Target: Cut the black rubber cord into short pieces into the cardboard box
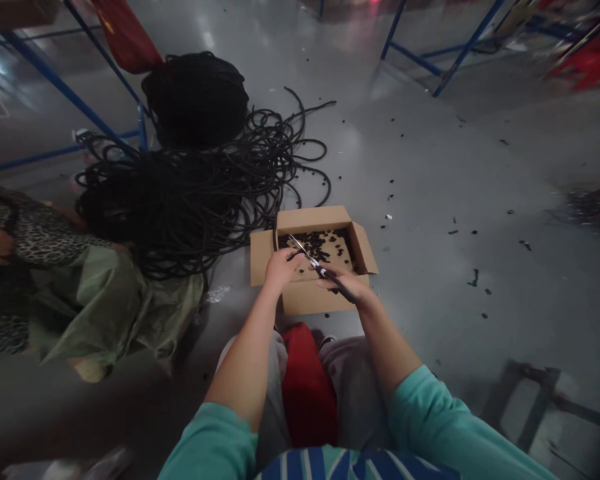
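Note:
My right hand (343, 280) is closed round the dark handles of a pair of scissors (314, 263), whose blades point up and left over an open cardboard box (325, 298). Close to the blades, my left hand (281, 267) is closed on a black cord (275, 237), which comes up along the box's left side from a big tangle. What lies right between the blades is too small to make out. Inside the box, many short black cut pieces (317, 245) are scattered over the bottom.
Loose black cord (195, 193) lies heaped at the left, before a large black bundle (195, 97). A person in patterned sleeves (55, 233) sits at the left edge. Blue metal frames (415, 57) stand farther off. Small black scraps (474, 279) dot the grey floor.

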`<state>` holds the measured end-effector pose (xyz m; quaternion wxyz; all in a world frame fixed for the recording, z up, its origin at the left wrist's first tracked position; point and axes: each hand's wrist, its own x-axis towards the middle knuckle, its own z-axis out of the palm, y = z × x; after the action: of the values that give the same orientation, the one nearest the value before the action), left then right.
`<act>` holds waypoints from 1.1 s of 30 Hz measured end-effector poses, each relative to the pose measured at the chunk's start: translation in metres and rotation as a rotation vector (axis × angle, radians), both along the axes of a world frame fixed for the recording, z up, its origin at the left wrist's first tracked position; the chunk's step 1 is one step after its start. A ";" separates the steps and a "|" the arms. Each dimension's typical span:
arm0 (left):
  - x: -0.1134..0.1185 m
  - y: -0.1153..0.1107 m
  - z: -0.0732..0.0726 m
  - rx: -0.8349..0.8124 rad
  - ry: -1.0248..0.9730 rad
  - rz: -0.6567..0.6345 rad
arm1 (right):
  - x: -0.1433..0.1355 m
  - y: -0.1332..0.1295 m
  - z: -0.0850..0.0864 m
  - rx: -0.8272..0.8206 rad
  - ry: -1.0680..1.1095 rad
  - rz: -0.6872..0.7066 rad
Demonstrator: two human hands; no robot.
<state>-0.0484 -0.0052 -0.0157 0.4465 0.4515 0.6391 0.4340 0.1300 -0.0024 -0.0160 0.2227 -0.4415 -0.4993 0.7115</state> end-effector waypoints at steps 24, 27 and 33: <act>-0.003 -0.002 0.009 -0.041 -0.059 -0.146 | 0.001 0.001 -0.005 0.006 0.020 0.074; -0.006 -0.003 0.008 -0.068 -0.013 -0.230 | 0.002 0.002 -0.007 0.019 0.018 0.103; -0.014 -0.003 0.007 -0.097 0.129 -0.233 | 0.000 0.003 -0.005 0.042 -0.081 0.134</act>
<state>-0.0626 -0.0078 -0.0084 0.4730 0.5274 0.6301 0.3178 0.1301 0.0010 -0.0208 0.1633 -0.4307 -0.5511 0.6958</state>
